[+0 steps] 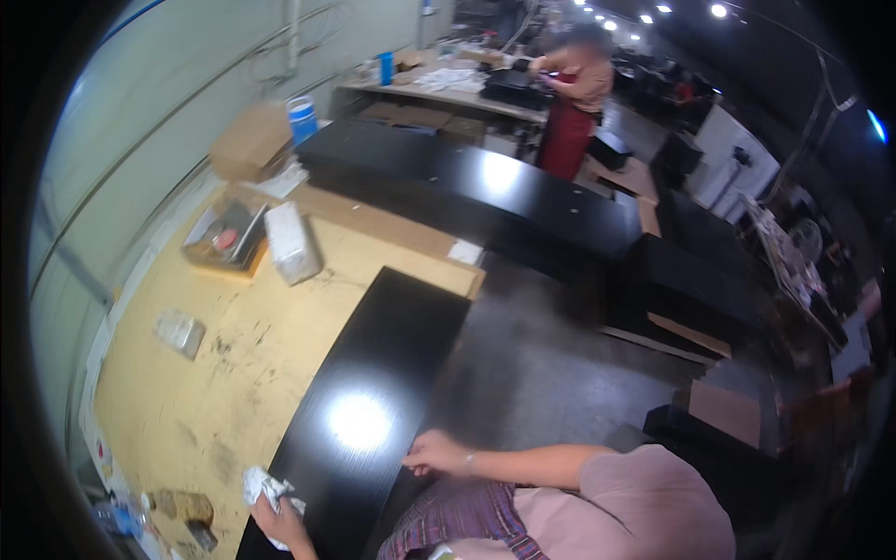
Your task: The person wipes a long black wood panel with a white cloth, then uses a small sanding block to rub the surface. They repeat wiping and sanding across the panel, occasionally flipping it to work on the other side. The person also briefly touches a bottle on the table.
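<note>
A long glossy black panel [373, 350] lies on the yellow worktable, with a bright light reflected in it. My left hand [283, 525] is closed around a crumpled white cloth [264, 485] at the panel's left edge, near me. At the panel's right edge my right hand [437, 455] has its fingers curled together. Whether they pinch the edge or some small thing there, I cannot tell.
On the yellow tabletop [233, 373] stand an open box [227, 238], a white wrapped block [292, 245], a clear packet [179, 333] and a bottle of yellowish liquid [182, 506]. Beyond lie stacked black panels [392, 163]. A person in a red apron [565, 135] works at the far bench.
</note>
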The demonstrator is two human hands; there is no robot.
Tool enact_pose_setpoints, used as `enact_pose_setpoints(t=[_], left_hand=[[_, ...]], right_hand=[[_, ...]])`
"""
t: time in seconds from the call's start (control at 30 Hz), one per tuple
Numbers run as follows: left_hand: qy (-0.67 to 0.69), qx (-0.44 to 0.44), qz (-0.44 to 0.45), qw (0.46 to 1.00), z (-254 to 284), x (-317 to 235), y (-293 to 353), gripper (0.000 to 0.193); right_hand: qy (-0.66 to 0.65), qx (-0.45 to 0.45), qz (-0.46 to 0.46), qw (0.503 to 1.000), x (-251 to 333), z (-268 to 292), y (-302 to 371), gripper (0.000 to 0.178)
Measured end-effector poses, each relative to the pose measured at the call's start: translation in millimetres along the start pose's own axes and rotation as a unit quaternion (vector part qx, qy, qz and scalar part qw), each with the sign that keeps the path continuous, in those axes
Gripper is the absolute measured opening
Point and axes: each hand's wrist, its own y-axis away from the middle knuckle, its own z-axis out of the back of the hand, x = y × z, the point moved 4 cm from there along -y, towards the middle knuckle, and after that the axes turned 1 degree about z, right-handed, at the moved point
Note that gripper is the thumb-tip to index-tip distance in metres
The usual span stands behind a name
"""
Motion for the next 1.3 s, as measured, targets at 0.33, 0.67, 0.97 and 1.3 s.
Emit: enact_pose_setpoints(t=[0.33, 0.67, 0.97, 1.3], left_hand=[[0.23, -0.042, 0.23, 0.944, 70, -26, 42, 0.025], [0.076, -0.092, 0.26, 0.958, 76, -17, 70, 0.032], [-0.213, -0.068, 0.058, 0.973, 62, -45, 70, 0.036], [0.058, -0.092, 0.218, 0.97, 76, -32, 69, 0.037]], right_hand=[[0.023, 0.013, -0.032, 0.999, -12, 5, -12, 0.033], [0.013, 0.057, -0.066, 0.996, 6, 11, -7, 0.025], [0.017, 0.09, -0.097, 0.991, 0, 13, -10, 0.031], [0.017, 0.05, -0.061, 0.997, 8, 8, -1, 0.023]])
